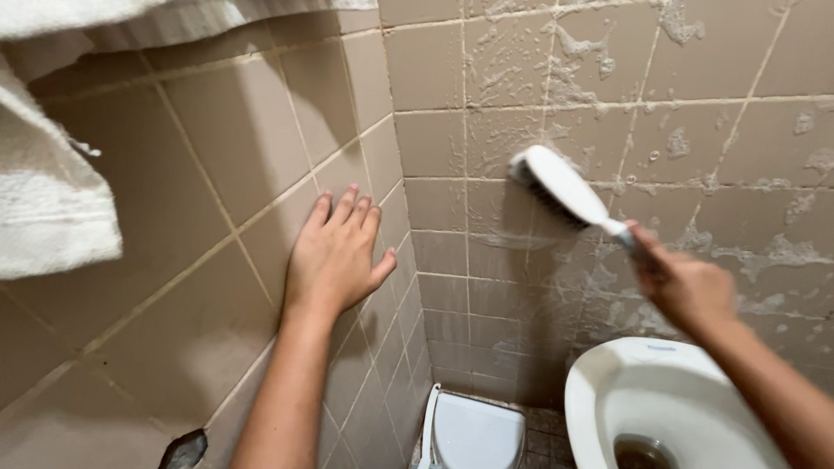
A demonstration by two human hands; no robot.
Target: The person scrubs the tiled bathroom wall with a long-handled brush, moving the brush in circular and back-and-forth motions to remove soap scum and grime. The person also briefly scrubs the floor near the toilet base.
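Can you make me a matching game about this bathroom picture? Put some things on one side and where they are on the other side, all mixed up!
Things:
1. left hand
2. scrub brush
3. towel
4. toilet bowl

Places:
A. hanging at the top left
B. at the bottom right, under the foamy wall
C. flat on the beige side wall tiles
D. held by the right hand, bristles against the soapy back wall

Right pairs: 1-C, 2-D, 3-A, 4-B
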